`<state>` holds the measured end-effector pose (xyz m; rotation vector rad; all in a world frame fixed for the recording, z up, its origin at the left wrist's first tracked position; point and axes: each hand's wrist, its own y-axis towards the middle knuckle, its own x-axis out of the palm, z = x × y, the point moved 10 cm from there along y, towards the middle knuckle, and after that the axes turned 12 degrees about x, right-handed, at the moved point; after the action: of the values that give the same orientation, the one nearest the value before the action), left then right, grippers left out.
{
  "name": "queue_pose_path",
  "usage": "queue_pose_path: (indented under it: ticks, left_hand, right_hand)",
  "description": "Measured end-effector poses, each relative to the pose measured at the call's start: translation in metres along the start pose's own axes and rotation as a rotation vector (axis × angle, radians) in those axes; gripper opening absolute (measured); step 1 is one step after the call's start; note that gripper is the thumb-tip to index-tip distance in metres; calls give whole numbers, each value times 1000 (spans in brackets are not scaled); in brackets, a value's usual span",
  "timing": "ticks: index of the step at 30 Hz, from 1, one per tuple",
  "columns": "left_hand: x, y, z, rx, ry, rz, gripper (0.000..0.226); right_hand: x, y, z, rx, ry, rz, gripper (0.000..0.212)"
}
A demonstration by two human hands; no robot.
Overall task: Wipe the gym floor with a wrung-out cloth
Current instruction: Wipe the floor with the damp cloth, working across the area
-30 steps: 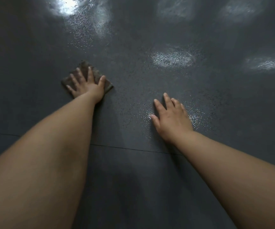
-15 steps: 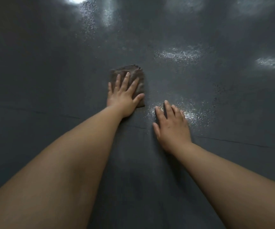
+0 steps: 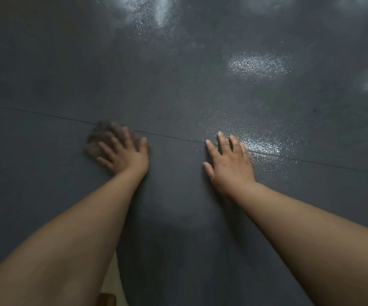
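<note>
**Flat left palm on the cloth at the floor seam**

Your left hand [image 3: 124,154] pressed the brown cloth [image 3: 100,138] onto the dark gym floor [image 3: 178,89], fingers spread straight, gripping nothing. The cloth, blurred, stuck out beyond your fingertips, touching the seam [image 3: 169,137]. Your right hand [image 3: 229,162] lay flat beside it, fingers straight across that seam.

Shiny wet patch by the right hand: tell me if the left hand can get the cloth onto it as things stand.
Probably yes. The left hand presses the cloth flat on the floor, with only bare floor between it and the wet patch. The right hand, flat beside the patch, may need to shift.
</note>
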<state>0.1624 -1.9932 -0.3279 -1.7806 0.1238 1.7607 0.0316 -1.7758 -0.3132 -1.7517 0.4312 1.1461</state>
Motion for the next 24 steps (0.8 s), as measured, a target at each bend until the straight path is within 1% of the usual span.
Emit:
queue_pose_path:
  ticks: [2,4,6,7,8,10,12,15,17,18,20,22,24]
  left_hand:
    - [14,-22,48,234,99,-27,67]
    - [27,-45,81,437,158,-72,68]
    - [31,-50,87,542,183,-105,68]
    - [29,-44,80,550,187,-110,67]
    - [26,-37,67,528,180,-104,67]
    - [18,-23,25,387,129,-78,67]
    - [11,-18,-32,155,53,-48,67]
    - [7,-33,-115,-220,-108,-25,69]
    - [8,-44,-140,-366,-185,-30,71]
    - [7,-46,-142,-393,-202,-34,72]
    - [7,-49,-134,-395,-216,-40,76]
    - [11,-52,-115,-334,-190,-56,80]
    - [18,-64,-87,-217,-135,-62,79]
  right_hand:
    - [1,0,0,10,-6,10,61]
    - [2,0,0,17,-15,27,62]
    - [3,-2,-1,23,-28,46,63]
    - [4,-4,-2,24,-36,49,63]
    - [5,-5,-3,22,-44,48,63]
    - [8,-10,-5,20,-48,37,62]
    - [10,-17,-6,21,-25,24,62]
    - [15,-28,-8,11,-24,3,61]
    - [19,-36,-9,-2,-39,-6,61]
    - [21,-41,-9,-8,-45,-13,61]
    - [26,-48,-9,-13,-46,-27,61]
    - [31,-55,-8,-14,-42,-42,61]
    - [35,-62,-6,-15,-43,-52,61]
